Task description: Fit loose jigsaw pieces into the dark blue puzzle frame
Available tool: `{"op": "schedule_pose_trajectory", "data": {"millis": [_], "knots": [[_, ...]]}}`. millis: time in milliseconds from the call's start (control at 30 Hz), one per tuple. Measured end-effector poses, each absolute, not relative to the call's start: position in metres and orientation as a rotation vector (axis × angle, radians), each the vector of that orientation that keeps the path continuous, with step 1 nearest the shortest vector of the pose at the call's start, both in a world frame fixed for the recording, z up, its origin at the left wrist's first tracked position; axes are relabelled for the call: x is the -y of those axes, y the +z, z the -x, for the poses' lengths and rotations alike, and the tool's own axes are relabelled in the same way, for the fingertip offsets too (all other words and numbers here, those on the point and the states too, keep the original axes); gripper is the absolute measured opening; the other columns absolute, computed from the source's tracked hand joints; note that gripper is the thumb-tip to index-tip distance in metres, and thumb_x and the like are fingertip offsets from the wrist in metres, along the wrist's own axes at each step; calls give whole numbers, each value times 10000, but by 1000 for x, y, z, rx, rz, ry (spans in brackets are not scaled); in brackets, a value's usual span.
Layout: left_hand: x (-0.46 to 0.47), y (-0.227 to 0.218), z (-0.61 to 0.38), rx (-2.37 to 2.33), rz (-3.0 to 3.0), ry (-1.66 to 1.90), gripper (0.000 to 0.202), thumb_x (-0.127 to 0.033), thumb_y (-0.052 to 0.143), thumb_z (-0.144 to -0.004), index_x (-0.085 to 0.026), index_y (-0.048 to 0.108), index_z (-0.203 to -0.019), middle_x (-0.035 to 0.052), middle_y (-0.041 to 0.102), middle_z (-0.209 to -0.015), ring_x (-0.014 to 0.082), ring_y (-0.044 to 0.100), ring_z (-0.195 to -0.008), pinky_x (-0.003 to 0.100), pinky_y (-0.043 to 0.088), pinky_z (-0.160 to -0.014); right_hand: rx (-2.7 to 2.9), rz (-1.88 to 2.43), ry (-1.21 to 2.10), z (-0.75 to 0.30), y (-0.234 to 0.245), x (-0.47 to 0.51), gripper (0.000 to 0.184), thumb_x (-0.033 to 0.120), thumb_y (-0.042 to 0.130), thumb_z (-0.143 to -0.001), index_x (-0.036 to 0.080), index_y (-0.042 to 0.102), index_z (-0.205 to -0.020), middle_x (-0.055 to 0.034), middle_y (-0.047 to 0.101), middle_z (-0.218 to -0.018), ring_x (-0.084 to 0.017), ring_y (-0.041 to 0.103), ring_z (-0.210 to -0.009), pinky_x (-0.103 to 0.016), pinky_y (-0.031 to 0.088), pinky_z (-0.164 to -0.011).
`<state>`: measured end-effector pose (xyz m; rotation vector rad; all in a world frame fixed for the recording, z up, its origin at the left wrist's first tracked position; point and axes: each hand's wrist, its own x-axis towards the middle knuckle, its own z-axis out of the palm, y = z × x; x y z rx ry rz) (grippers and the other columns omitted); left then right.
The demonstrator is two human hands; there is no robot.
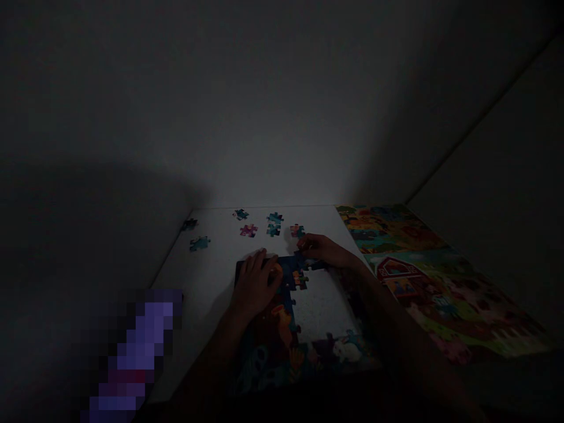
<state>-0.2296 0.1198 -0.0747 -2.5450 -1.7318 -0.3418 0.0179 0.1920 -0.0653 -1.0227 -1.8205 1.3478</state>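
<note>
The scene is dim. A partly joined jigsaw puzzle [286,317] lies on a white board [215,247], with a bare white gap [321,305] inside it. My left hand [258,282] rests on the puzzle's dark upper-left part, fingers apart, and hides the pieces under it. My right hand [324,249] reaches in from the right, its fingertips at a dark piece [306,255] on the puzzle's upper edge. Whether they grip that piece is too dark to tell. Several loose puzzle pieces [274,224] lie on the board beyond my hands, the nearest [297,231] just past my right fingertips.
A printed farm-scene picture sheet [418,270] with a red barn lies right of the board. Plain walls rise behind and at the right. A pixelated purple patch [136,352] covers something at the lower left.
</note>
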Motion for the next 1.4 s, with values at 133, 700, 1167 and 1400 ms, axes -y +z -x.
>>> {"op": "schedule_pose_trajectory", "data": {"millis": [133, 700, 1167, 1400], "knots": [[-120, -75, 230, 1720, 2546, -363, 462, -434, 433, -992, -226, 536, -1392, 136, 444, -1528, 300, 400, -1417, 518, 345, -1150, 1842, 996, 1459, -17, -61, -187, 294, 297, 699, -701, 177, 613, -955, 3, 617, -842, -144, 573, -754, -272, 443, -684], [-120, -75, 230, 1724, 2558, -377, 474, -461, 407, -997, -225, 547, -1383, 142, 434, -1534, 309, 394, -1420, 531, 336, -1154, 1833, 867, 1792, -12, -61, -180, 296, 240, 747, -710, 173, 592, -953, 18, 653, -802, -117, 594, -696, -251, 451, -645], [-119, -72, 229, 1732, 2553, -386, 460, -442, 437, -987, -234, 558, -1379, 131, 454, -1524, 307, 407, -1413, 523, 342, -1158, 1909, 856, 1876, -9, -59, -177, 246, 191, 724, -683, 179, 608, -899, 43, 639, -740, -108, 579, -639, -236, 459, -602], [-119, -73, 229, 1717, 2542, -384, 451, -431, 445, -986, -231, 559, -1374, 124, 465, -1515, 299, 411, -1411, 508, 330, -1167, 1943, 826, 1949, -6, -56, -172, 228, 200, 730, -698, 177, 621, -898, 34, 639, -771, -107, 584, -647, -244, 477, -609]]}}
